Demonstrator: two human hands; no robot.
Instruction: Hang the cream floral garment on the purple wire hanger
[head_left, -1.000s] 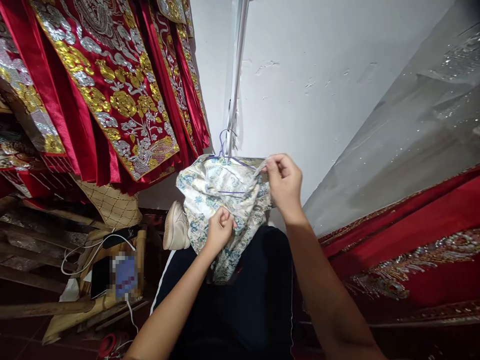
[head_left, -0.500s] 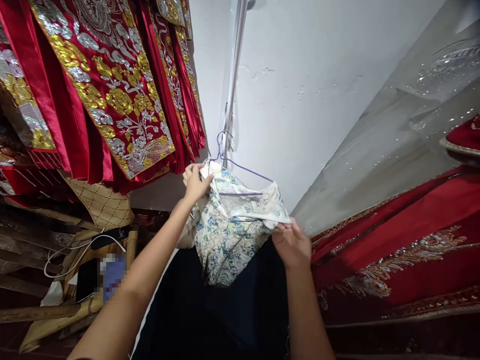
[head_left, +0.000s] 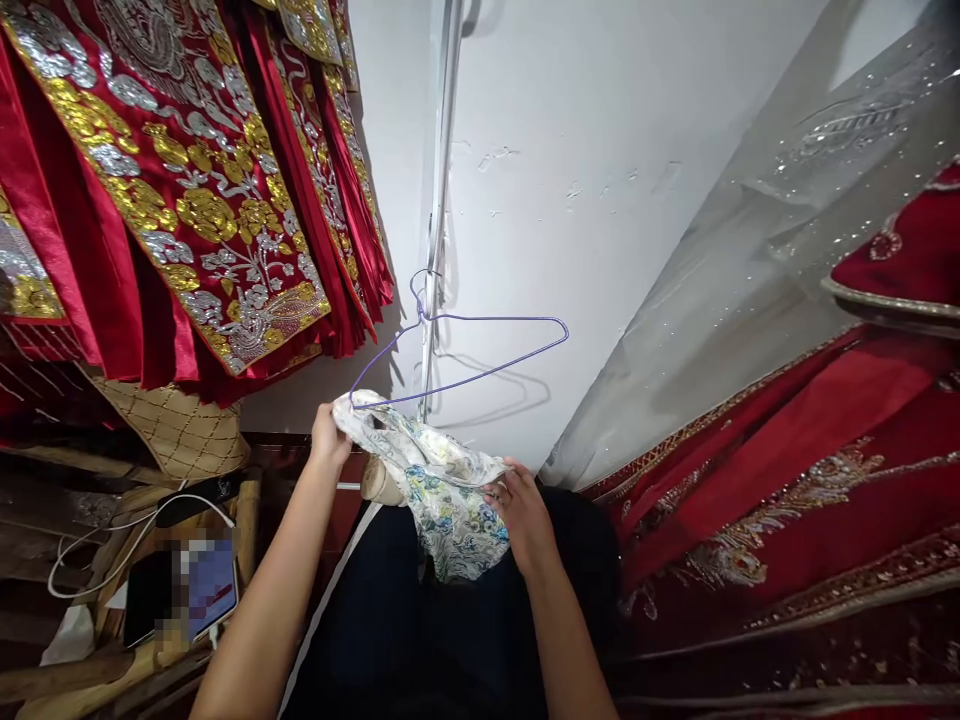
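A white garment with blue, green and yellow floral print [head_left: 454, 515] hangs between my two hands. My left hand [head_left: 328, 436] is closed on its upper left edge, by the lower left corner of a purple wire hanger [head_left: 487, 376]. That corner of the hanger still touches the cloth; its right side is bare. My right hand [head_left: 525, 510] grips the garment's right edge, fingers bent over the fabric. The hanger's hook is up against a metal pole [head_left: 437, 200] on the wall. The garment's lower part falls over dark cloth at my lap.
Red gowns with gold and silver embroidery [head_left: 217, 220] hang at left. A sheer sparkling gown [head_left: 697, 300] and a beaded red gown [head_left: 787, 480] hang at right. On a wooden chair [head_left: 244, 520] lie a phone [head_left: 214, 590] and a white cable [head_left: 67, 560].
The garment's right side has come off the hanger, which now tilts with its right end raised. Both hands have moved left, the left one also lower.
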